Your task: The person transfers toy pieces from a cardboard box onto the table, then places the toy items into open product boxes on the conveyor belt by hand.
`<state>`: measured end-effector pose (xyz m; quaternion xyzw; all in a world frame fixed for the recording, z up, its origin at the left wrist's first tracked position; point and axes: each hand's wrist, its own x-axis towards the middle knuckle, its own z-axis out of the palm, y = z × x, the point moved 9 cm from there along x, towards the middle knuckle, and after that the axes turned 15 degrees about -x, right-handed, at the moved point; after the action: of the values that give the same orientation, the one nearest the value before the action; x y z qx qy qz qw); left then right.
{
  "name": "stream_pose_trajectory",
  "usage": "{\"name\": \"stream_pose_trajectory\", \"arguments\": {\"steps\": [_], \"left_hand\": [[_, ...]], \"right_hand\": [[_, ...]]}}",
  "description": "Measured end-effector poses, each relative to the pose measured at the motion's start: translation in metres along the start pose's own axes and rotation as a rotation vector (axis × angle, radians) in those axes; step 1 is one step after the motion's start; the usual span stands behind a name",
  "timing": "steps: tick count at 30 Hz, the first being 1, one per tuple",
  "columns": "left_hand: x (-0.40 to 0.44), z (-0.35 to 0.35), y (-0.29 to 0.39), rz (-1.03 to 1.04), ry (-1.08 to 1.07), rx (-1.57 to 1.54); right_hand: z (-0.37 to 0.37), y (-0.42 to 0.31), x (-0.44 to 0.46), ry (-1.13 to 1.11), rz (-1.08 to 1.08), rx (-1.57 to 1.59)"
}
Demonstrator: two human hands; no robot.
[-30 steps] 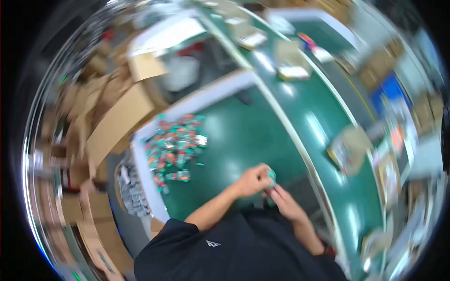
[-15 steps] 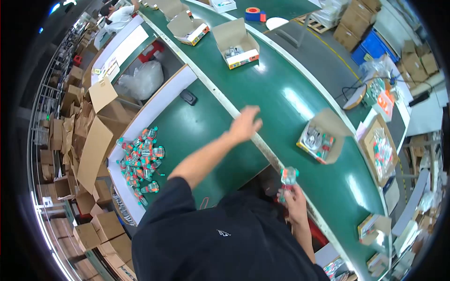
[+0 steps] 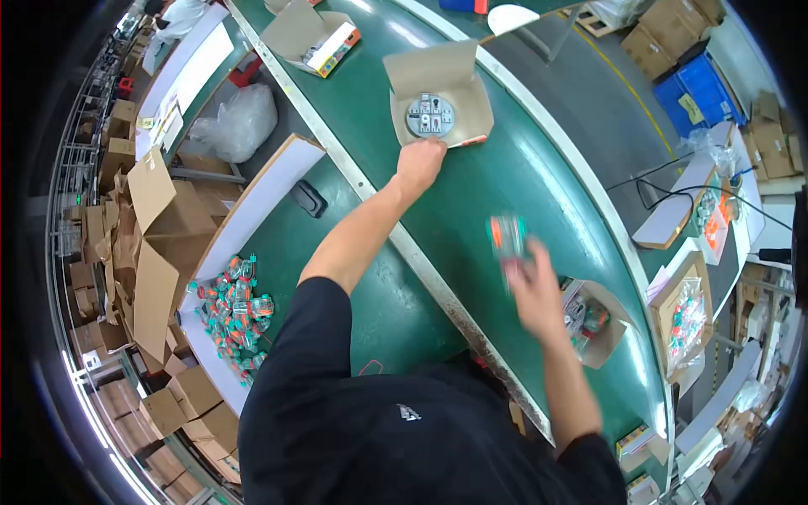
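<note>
My left hand (image 3: 422, 162) is closed on the near edge of an open cardboard box (image 3: 473, 114) on the green conveyor. A round grey part (image 3: 430, 115) with small pieces on it lies inside that box. Over the conveyor, my right hand (image 3: 537, 290) grips a clear toy with orange and green parts (image 3: 507, 238), blurred by motion. Just beyond the right hand stands another open box (image 3: 608, 337) with clear and orange-green items in it.
A pile of similar toys (image 3: 236, 311) lies at the left of the green table (image 3: 396, 311). A black object (image 3: 310, 199) rests near the white partition (image 3: 252, 202). A metal rail (image 3: 438, 290) separates table and conveyor. Another open box (image 3: 313, 42) stands farther up.
My left hand has reached forward to the box, which has come nearer. My right hand has lifted the toy from beside the rail to above the conveyor. The right-hand box now sits lower in view.
</note>
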<state>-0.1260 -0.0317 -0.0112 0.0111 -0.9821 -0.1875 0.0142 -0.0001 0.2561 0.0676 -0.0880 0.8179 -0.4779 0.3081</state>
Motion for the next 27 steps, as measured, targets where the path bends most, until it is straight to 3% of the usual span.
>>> {"name": "stream_pose_trajectory", "arguments": {"steps": [2,3,5,11,15,18,20,21,22,23,24,25,27], "left_hand": [[-0.018,-0.005,0.017,0.031,0.049,-0.017],[-0.022,-0.004,0.023,0.026,0.042,-0.017],[-0.028,-0.004,0.030,-0.003,0.035,-0.047],[-0.034,-0.002,0.042,0.050,0.070,-0.067],[-0.034,0.004,0.049,0.087,0.045,-0.047],[-0.037,0.008,0.054,0.095,-0.002,-0.099],[-0.037,0.013,0.046,0.129,-0.009,-0.119],[-0.038,0.009,0.044,0.152,0.002,-0.139],[-0.037,0.007,0.033,0.153,-0.059,-0.205],[-0.039,0.010,0.016,0.260,-0.033,-0.260],[-0.036,0.010,0.010,0.244,-0.180,-0.188],[-0.036,0.016,-0.009,0.276,-0.210,-0.170],[-0.033,0.000,-0.015,0.410,-0.197,-0.196]], "right_hand": [[0.002,-0.031,0.103,0.054,-0.147,-0.129],[0.000,-0.050,0.149,0.137,-0.186,-0.368],[0.004,-0.078,0.212,0.310,-0.117,-0.499],[0.023,-0.087,0.255,0.403,-0.048,-0.788],[0.028,-0.069,0.269,0.153,0.070,-0.948],[0.041,-0.073,0.280,-0.071,-0.026,-1.226],[0.052,-0.050,0.297,0.179,-0.067,-1.281],[0.059,-0.056,0.284,0.107,-0.146,-1.245],[0.055,-0.058,0.278,0.130,-0.073,-0.963],[0.059,-0.051,0.271,0.249,-0.164,-0.832],[0.055,-0.046,0.253,0.288,-0.157,-0.628],[0.046,-0.062,0.209,0.183,-0.075,-0.609],[0.026,-0.085,0.096,0.196,-0.295,-0.499]]}}
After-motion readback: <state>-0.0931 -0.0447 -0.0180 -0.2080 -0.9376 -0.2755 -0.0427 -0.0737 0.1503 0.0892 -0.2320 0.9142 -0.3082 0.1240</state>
